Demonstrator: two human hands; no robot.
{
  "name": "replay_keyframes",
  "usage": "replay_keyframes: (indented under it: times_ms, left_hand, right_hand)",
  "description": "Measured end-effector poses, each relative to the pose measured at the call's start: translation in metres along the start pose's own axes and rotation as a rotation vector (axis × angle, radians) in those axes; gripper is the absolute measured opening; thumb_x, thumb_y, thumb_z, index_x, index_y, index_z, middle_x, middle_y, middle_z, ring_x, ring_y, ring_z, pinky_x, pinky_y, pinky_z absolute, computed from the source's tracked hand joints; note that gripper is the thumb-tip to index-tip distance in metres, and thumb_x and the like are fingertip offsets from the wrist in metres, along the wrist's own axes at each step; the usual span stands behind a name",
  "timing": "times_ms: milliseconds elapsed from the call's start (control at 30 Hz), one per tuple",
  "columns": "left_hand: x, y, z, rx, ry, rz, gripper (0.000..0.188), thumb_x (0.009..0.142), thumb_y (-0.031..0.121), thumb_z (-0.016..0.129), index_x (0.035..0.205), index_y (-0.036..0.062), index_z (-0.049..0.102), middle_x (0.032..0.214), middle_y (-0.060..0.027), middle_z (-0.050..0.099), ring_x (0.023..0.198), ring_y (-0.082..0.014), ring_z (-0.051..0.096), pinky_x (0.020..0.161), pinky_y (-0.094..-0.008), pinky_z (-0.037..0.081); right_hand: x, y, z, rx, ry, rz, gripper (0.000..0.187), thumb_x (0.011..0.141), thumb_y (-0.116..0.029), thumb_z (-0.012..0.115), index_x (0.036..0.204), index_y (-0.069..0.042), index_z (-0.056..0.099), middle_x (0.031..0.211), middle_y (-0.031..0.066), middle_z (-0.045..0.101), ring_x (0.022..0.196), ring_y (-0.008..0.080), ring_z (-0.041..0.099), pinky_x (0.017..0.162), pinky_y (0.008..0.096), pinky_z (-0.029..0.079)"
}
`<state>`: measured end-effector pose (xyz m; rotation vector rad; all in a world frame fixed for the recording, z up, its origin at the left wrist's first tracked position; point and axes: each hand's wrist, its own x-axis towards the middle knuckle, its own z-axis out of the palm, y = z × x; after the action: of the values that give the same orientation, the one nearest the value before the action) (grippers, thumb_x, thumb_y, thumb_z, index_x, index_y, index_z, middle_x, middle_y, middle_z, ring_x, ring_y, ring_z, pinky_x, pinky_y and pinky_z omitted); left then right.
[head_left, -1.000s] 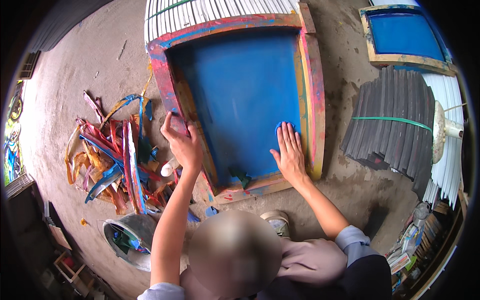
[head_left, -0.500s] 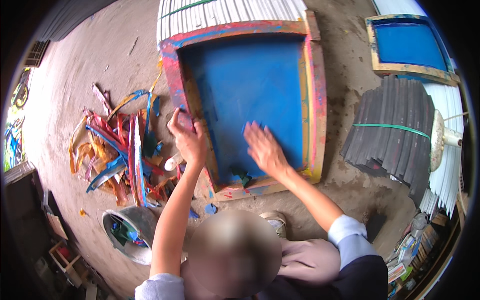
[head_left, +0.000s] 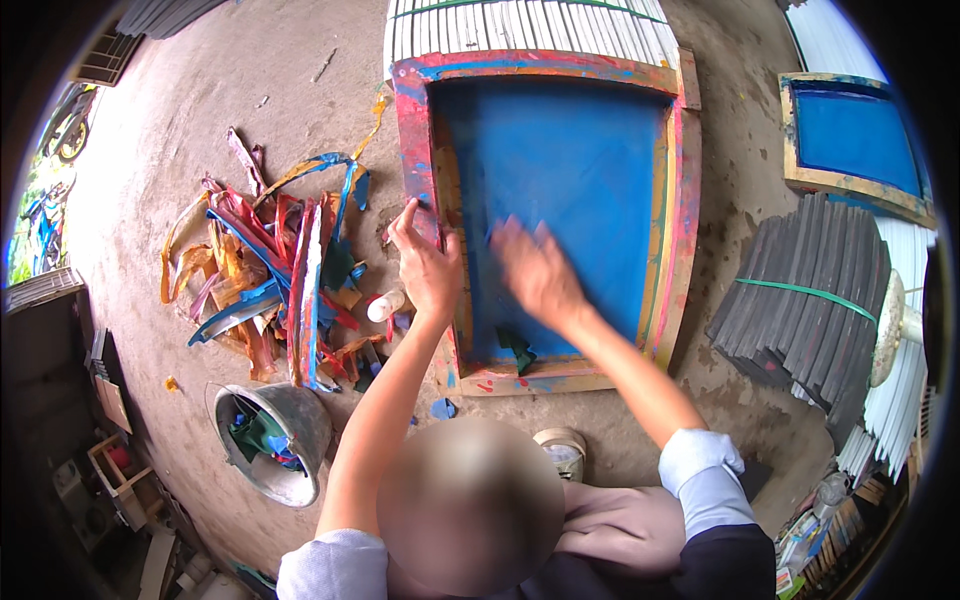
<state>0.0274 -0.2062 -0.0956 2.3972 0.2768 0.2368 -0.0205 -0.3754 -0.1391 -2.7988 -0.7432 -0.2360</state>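
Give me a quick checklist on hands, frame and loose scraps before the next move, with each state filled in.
1. Bare left hand on the left rail of the rectangular, paint-stained wooden frame: ok, it straddles the rail.
2. Bare right hand inside the frame, over the flat blue panel: ok.
3. Anything under the right hand: cannot tell, it is blurred.
4. Panel free of loose bits: not ok, a crumpled dark green scrap lies at its near end.
5. Tangled multicoloured strips outside the frame: ok, left of it.
6. Black strapped bundle apart from the frame: ok.

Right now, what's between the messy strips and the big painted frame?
The head view shows a white cylinder, small scraps, and the left hand on the frame.
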Motion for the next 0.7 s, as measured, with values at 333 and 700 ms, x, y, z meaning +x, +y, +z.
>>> replay_keyframes:
  times_ms: [333, 700]
  left_hand:
    - [-0.001, -0.002, 0.003, -0.032, 0.039, 0.073, 0.062, 0.081, 0.011, 0.063, 0.135, 0.0155, 0.033, 0.123, -0.0183, 0.045, 0.097, -0.0469, 0.057, 0.08, -0.0546, 0.047]
    - [-0.001, -0.004, -0.006, -0.227, -0.012, 0.025, 0.058, 0.082, 0.009, 0.066, 0.13, 0.01, 0.033, 0.124, -0.0177, 0.046, 0.104, -0.0431, 0.056, 0.086, -0.0491, 0.045]
  right_hand:
    - [-0.042, 0.073, -0.031, -0.165, 0.075, 0.336, 0.058, 0.095, -0.028, 0.049, 0.146, -0.007, 0.032, 0.154, 0.0073, 0.03, 0.143, 0.0215, 0.025, 0.116, 0.0459, 0.019]
    - [-0.05, -0.024, -0.005, -0.042, -0.237, -0.165, 0.064, 0.085, -0.032, 0.06, 0.143, -0.011, 0.04, 0.153, 0.0034, 0.032, 0.144, 0.0168, 0.023, 0.116, 0.0458, 0.018]
